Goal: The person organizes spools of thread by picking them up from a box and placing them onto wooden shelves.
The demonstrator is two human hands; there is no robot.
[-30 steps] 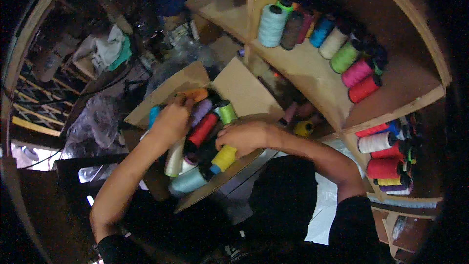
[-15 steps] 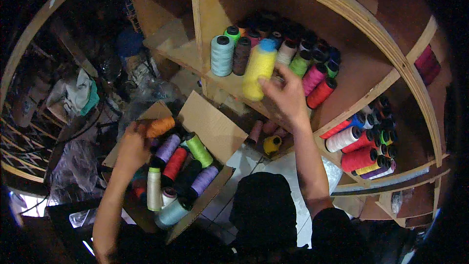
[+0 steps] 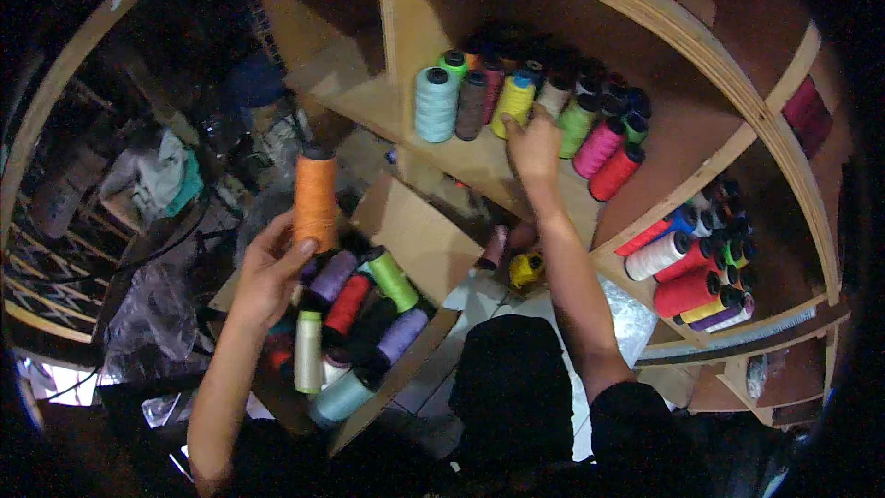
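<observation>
My left hand [image 3: 265, 278] is closed around the lower end of an orange thread spool [image 3: 315, 195], held upright above an open cardboard box [image 3: 426, 238]. Inside the box lie several spools, among them a red one [image 3: 348, 304], a lime green one [image 3: 394, 280], a purple one [image 3: 402, 336] and a cream one [image 3: 309, 352]. On the wooden shelf, my right hand [image 3: 536, 149] grips the lower part of a yellow thread spool [image 3: 514, 103]. That spool stands in the front row, between a dark brown spool [image 3: 471, 107] and a beige one [image 3: 553, 95].
Several more spools crowd the shelf behind, with a light blue one [image 3: 436, 107] at the left end. A lower compartment holds stacked spools, including a white one [image 3: 656, 256]. An upright divider [image 3: 393, 46] parts the shelf. Crumpled plastic [image 3: 152, 309] lies at the left.
My right hand has set the yellow spool down among the others on the shelf. My left hand has raised the orange spool from the box and turned it upright.
</observation>
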